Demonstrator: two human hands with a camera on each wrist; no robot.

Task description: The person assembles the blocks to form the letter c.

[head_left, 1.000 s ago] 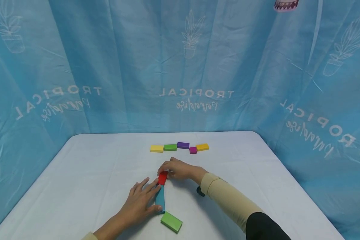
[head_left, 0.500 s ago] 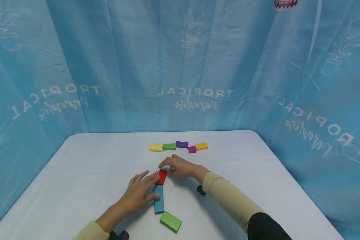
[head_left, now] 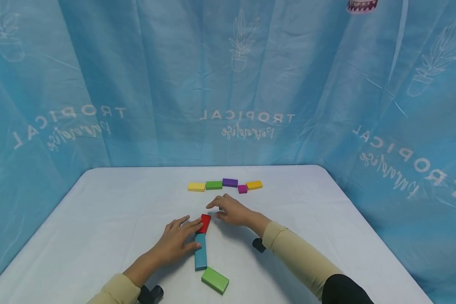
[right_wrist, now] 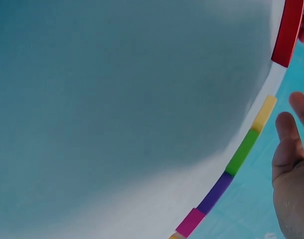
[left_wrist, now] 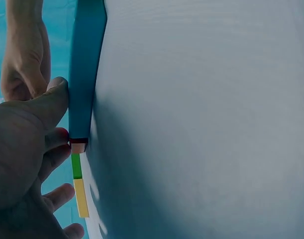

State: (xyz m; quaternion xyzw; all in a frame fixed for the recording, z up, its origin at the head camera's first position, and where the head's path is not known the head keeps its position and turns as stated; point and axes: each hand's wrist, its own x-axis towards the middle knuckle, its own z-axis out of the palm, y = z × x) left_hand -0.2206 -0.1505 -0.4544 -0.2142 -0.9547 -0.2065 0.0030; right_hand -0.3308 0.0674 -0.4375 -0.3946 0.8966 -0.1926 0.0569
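In the head view my left hand [head_left: 173,244] rests with fingers spread on the left side of two blocks laid end to end. Its fingertips touch the red block [head_left: 205,223], and its thumb lies on the blue block [head_left: 200,253]. The left wrist view shows that thumb [left_wrist: 57,92] right at the edge of the blue block. My right hand [head_left: 232,211] hovers just beyond and to the right of the red block's far end, holding nothing. From the right wrist, a gap shows between its fingers [right_wrist: 287,127] and the red block [right_wrist: 288,35].
A larger green block [head_left: 215,280] lies close to the blue block's near end. Farther back runs a row of small blocks: yellow [head_left: 196,186], green [head_left: 214,185], purple [head_left: 229,183], magenta [head_left: 242,189] and orange-yellow [head_left: 254,185]. A blue printed curtain [head_left: 167,84] surrounds the white table [head_left: 308,198].
My right hand has let go of the red block's far end and drawn away to the right. The left hand stays on the blocks, its thumb a little higher up the blue one.
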